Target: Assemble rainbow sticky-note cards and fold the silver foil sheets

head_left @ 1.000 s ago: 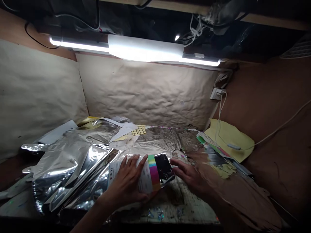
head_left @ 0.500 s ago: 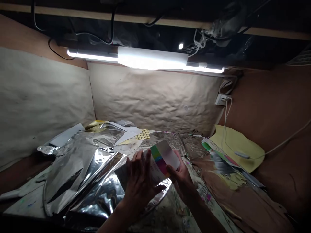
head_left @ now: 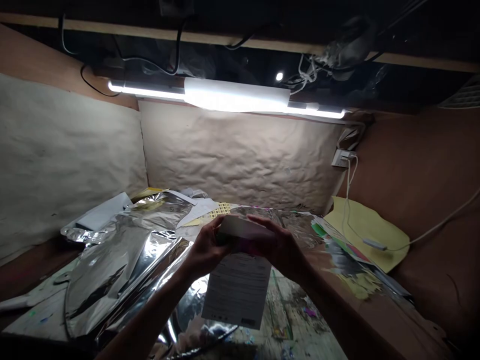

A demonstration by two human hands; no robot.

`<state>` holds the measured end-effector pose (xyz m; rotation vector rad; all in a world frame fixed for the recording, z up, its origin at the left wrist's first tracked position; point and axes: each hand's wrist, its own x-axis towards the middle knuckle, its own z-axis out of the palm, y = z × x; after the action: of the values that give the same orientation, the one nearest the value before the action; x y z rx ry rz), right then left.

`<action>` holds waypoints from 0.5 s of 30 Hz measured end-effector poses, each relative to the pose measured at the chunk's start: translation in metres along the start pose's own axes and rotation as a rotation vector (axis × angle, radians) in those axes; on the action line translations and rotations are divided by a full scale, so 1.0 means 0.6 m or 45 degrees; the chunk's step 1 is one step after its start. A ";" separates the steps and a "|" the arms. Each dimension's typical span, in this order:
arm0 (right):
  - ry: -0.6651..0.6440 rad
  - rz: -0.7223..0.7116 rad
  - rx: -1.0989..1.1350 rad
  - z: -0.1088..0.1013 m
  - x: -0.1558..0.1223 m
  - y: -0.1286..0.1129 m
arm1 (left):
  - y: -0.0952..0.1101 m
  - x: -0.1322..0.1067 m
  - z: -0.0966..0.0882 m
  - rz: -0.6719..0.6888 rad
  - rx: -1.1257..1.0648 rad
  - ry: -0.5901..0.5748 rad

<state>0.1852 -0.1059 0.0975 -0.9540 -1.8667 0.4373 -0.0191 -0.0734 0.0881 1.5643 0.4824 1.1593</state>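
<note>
The person holds a small flat packet (head_left: 243, 232) up in the air with both hands, over a crinkly silver foil sheet (head_left: 120, 265). The left hand (head_left: 204, 247) grips the left end of the packet, and its fingers (head_left: 213, 226) curl close around it. The right hand (head_left: 283, 247) holds the other end, and its fingers (head_left: 262, 221) lie long and close over the top. A white paper with tiny print (head_left: 236, 290) hangs just under the packet. Behind the hands, a little yellow sheet with holes (head_left: 220, 210) lies on the foil. On the right, there is a big yellow paper (head_left: 369, 227) with a white cord (head_left: 431, 231) across it. A bright light tube (head_left: 225, 95) shines above a wrinkly paper wall (head_left: 240, 160).
</note>
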 end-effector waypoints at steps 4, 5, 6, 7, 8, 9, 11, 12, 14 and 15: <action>-0.012 -0.083 0.041 0.012 -0.011 0.011 | -0.012 -0.009 -0.005 0.051 0.100 0.013; -0.013 -0.082 0.059 0.014 -0.010 0.015 | -0.015 -0.008 -0.009 0.050 0.116 0.025; -0.024 -0.074 0.064 0.016 -0.007 0.017 | -0.017 -0.005 -0.014 0.045 0.131 0.036; -0.037 -0.067 0.058 0.017 -0.003 0.021 | -0.019 -0.001 -0.020 0.038 0.148 0.047; -0.050 -0.062 0.041 0.019 0.002 0.024 | -0.020 0.003 -0.027 0.040 0.177 0.060; -0.062 -0.064 0.021 0.020 0.008 0.028 | -0.022 0.008 -0.034 0.050 0.222 0.074; -0.073 -0.100 -0.018 0.022 0.017 0.037 | -0.024 0.016 -0.049 0.092 0.343 0.082; -0.074 -0.143 -0.039 0.023 0.020 0.043 | -0.025 0.020 -0.055 0.117 0.402 0.067; -0.086 -0.266 -0.098 0.022 0.021 0.052 | -0.028 0.023 -0.066 0.173 0.457 0.006; -0.114 -0.330 -0.136 0.021 0.019 0.056 | -0.030 0.023 -0.069 0.199 0.454 -0.025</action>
<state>0.1856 -0.0747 0.0767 -0.7582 -2.0797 0.2284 -0.0438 -0.0352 0.0754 1.9469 0.5855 1.2223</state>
